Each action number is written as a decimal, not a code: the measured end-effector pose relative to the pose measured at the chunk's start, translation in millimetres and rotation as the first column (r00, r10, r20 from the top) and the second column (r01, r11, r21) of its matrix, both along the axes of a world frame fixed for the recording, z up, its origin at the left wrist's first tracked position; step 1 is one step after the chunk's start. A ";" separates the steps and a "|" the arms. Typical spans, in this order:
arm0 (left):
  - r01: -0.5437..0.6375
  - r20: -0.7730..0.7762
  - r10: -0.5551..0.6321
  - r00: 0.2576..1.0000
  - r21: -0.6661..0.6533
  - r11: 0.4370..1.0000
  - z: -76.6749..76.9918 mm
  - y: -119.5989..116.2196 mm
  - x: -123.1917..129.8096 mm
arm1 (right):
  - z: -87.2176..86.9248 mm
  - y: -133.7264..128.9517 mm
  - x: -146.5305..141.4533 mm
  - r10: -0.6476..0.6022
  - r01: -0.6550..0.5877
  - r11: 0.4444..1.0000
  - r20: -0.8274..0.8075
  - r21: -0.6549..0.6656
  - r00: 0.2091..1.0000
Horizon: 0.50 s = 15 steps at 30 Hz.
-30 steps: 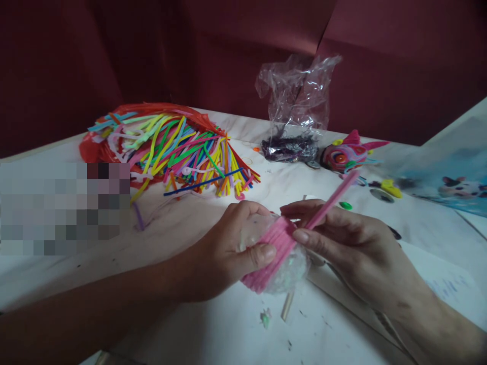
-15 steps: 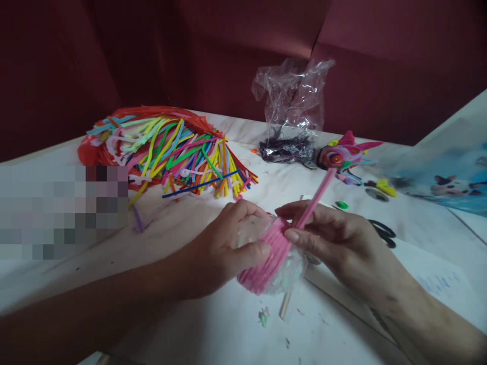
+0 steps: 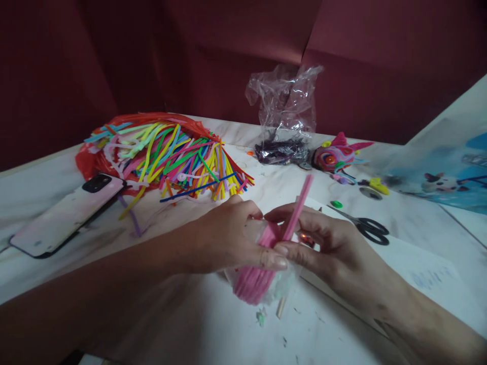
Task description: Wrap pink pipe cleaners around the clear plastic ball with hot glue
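My left hand [image 3: 232, 233] grips a clear ball [image 3: 281, 288] wrapped in pink pipe cleaner windings [image 3: 253, 281], thumb pressed on the windings. My right hand [image 3: 323, 243] pinches the free pink pipe cleaner [image 3: 300, 205], which sticks up and to the right from the ball. Both hands meet over the white table [image 3: 327, 329]. A short wooden stick [image 3: 280, 306] pokes out under the ball.
A pile of coloured pipe cleaners [image 3: 175, 157] on a red bag lies at the back left, a phone [image 3: 66, 215] in front of it. A clear plastic bag [image 3: 283, 119], a colourful pipe-cleaner figure [image 3: 337, 154], black scissors [image 3: 365, 228] and small beads lie at the back right.
Both hands turned the ball, the windings now point more downward. The free pipe cleaner swung from slanting right to more upright. The view shifted slightly right.
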<state>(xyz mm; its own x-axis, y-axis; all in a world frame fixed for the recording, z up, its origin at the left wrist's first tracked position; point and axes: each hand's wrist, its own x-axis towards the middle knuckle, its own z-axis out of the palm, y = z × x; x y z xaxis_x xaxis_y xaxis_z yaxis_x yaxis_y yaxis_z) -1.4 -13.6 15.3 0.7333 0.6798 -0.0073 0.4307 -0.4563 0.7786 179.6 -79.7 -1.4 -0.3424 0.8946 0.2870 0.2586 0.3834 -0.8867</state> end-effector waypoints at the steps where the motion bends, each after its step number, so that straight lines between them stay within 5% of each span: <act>1: 0.011 0.000 -0.011 1.000 -0.018 1.000 0.6 0.4 -0.1 | 0.2 -0.6 0.6 0.010 -0.010 1.000 -0.006 0.001 1.000; 9: 0.111 0.038 -0.106 0.994 -0.215 0.970 2.5 -0.6 -2.6 | 4.7 -0.7 2.0 0.097 -0.104 0.991 -0.085 -0.089 0.992; 15: 0.131 0.158 -0.096 0.983 -0.227 0.965 -3.6 -4.7 -3.2 | 3.7 -6.6 -1.7 -0.181 0.183 0.983 0.083 -0.007 0.980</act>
<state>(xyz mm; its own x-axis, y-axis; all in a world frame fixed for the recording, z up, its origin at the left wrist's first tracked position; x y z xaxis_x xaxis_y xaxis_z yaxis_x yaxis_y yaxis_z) -4.7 -18.2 11.7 0.8108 0.5836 -0.0454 0.2618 -0.2922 0.9198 177.9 -86.3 2.3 -0.1954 0.9479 0.2515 0.3948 0.3107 -0.8646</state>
